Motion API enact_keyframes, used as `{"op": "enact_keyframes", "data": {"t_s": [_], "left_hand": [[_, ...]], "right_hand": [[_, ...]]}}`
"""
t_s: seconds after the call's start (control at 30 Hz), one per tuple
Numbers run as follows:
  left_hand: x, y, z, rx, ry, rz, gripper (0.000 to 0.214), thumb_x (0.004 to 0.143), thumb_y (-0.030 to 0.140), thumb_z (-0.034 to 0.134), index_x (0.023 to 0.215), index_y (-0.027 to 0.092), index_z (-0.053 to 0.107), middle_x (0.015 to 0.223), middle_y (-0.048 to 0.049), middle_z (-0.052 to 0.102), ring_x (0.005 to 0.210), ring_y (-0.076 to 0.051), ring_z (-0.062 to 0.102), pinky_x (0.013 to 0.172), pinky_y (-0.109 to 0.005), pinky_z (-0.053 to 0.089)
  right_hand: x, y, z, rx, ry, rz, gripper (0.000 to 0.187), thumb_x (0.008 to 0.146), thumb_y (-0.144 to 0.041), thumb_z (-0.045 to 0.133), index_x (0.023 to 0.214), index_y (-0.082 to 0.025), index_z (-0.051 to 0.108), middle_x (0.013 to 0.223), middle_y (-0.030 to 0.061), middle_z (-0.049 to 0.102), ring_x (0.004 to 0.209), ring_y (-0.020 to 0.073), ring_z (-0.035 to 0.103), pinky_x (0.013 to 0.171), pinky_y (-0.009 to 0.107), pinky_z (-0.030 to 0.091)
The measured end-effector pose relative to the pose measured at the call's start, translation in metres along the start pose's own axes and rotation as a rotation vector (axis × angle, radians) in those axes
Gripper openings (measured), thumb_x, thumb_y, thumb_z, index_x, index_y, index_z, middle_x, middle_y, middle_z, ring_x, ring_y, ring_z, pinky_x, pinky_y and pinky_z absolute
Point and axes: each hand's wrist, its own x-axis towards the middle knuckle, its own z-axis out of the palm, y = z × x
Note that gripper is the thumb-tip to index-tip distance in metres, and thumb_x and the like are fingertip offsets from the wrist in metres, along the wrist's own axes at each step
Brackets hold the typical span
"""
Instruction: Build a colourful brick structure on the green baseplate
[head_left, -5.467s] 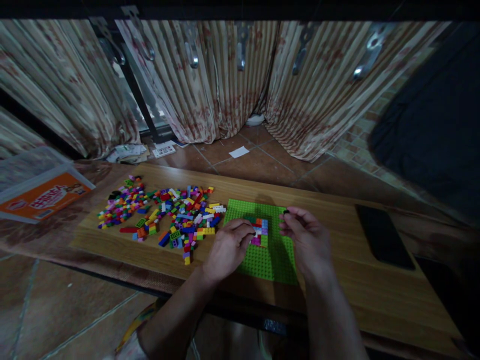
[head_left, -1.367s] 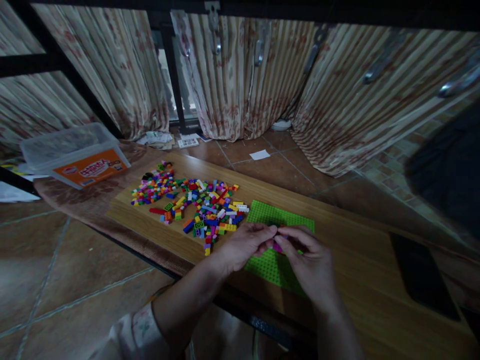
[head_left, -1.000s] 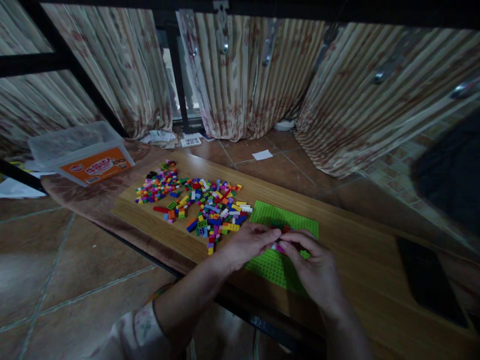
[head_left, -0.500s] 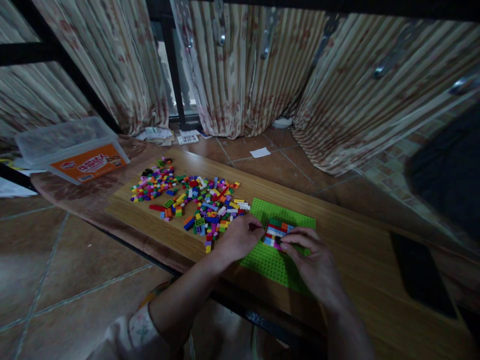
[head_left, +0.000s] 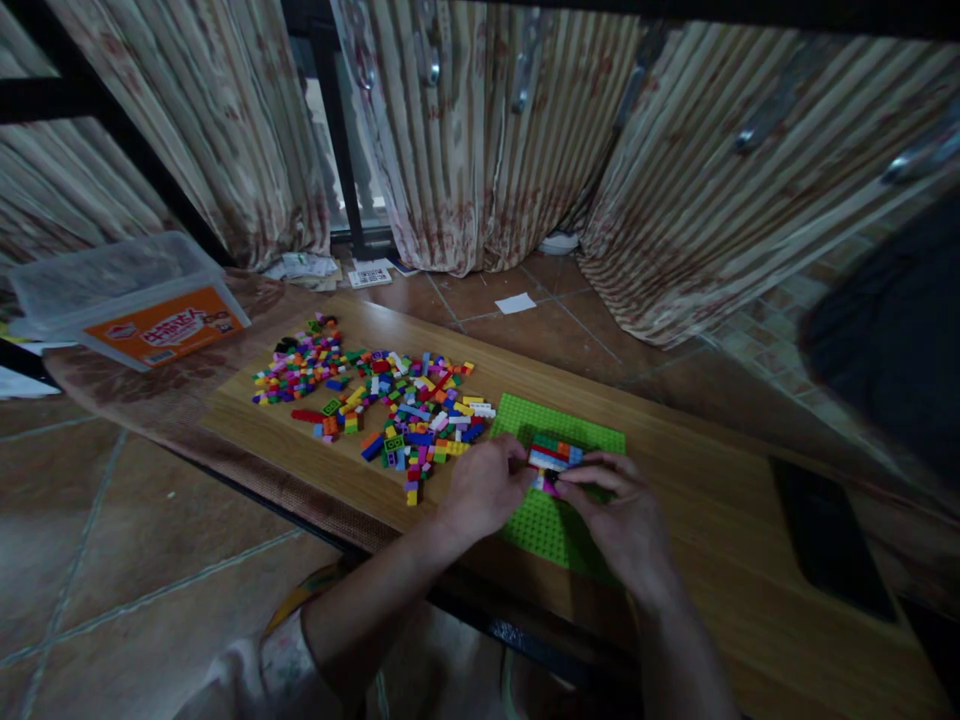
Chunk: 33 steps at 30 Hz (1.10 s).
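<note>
A block of joined toy bricks (head_left: 556,455) in green, red, white, blue and orange sits on a green studded baseplate (head_left: 546,530). My left hand (head_left: 487,485) is closed at the block's left edge, its fingertips curled inward; what they hold, if anything, is hidden. From the right, my right hand (head_left: 626,515) pinches thumb and forefinger at the block's near right side. A small black brick (head_left: 553,478) shows at those fingertips, beside a magenta piece low on the block.
Loose bricks (head_left: 420,410) of many colours lie spread left of the baseplate on the wooden board (head_left: 697,520). A dark flat slab (head_left: 829,535) rests at the right. Beyond the board's left end stands a clear plastic tub (head_left: 124,290) with an orange label.
My left hand has come right, closer against the brick block, covering some of its near left side. The right hand stays at the block's near right side. The whole view has shifted slightly.
</note>
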Motion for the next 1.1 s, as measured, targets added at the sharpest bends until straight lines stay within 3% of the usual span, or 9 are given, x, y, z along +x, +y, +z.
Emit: {"op": "enact_keyframes", "data": {"t_s": [0.33,0.53,1.1], "left_hand": [[0.001,0.001,0.002,0.029,0.001,0.013,0.015,0.084,0.032,0.058,0.089,0.02,0.065,0.084,-0.0029,0.07,0.077,-0.018,0.064,0.063,-0.026,0.042],[-0.001,0.005,0.004,0.082,0.023,-0.046,0.024,0.082,0.042,0.061,0.092,0.02,0.065,0.086,-0.0041,0.071,0.081,-0.02,0.065,0.066,-0.028,0.044],[-0.001,0.005,0.011,0.103,0.059,-0.082,0.025,0.083,0.042,0.061,0.094,0.02,0.063,0.082,-0.0028,0.069,0.076,-0.019,0.064,0.063,-0.026,0.041]], "right_hand": [[0.0,-0.007,0.001,0.015,0.003,0.075,0.015,0.067,-0.04,0.073,0.07,-0.025,0.075,0.097,0.0043,0.06,0.094,0.0222,0.059,0.089,0.04,0.041],[0.0,-0.011,0.001,0.02,-0.011,0.115,0.014,0.068,-0.038,0.072,0.071,-0.025,0.074,0.095,0.004,0.062,0.092,0.0218,0.06,0.089,0.04,0.042],[-0.003,-0.024,0.004,-0.001,0.016,0.166,0.017,0.068,-0.039,0.069,0.067,-0.023,0.073,0.085,0.0041,0.066,0.079,0.0201,0.062,0.078,0.036,0.045]]}}
